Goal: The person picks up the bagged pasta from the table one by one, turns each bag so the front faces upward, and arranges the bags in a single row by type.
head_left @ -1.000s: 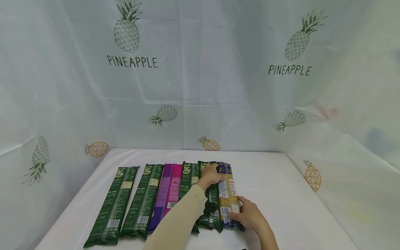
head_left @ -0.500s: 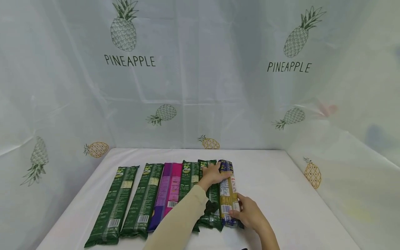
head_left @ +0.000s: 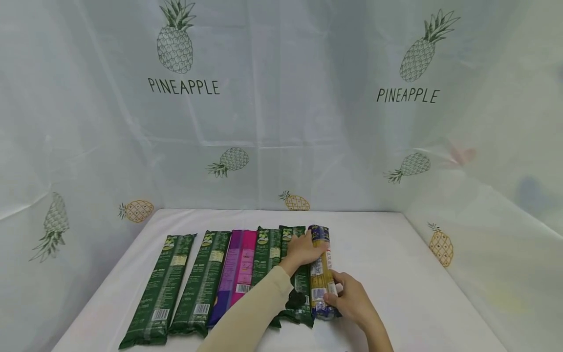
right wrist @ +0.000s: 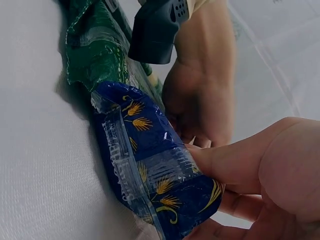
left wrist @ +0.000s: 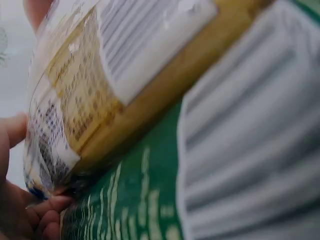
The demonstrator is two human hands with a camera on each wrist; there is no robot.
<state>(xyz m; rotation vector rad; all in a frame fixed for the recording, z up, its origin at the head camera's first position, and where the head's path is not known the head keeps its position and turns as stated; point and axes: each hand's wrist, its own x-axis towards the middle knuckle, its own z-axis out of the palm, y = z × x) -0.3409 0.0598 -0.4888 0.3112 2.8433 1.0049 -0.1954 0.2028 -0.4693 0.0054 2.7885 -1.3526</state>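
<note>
Hands grip blue-yellow noodle pack (head_left: 320, 274); green packs (head_left: 184, 286) alongside

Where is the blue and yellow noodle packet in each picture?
Head view: the blue and yellow noodle packet is at the right end of the row, low in the middle, held by both hands.
Left wrist view: its yellow side and white label fill the upper left.
Right wrist view: its blue end is in the lower middle, pinched by the right hand.
Shared landmark: the green packet touching it.
</note>
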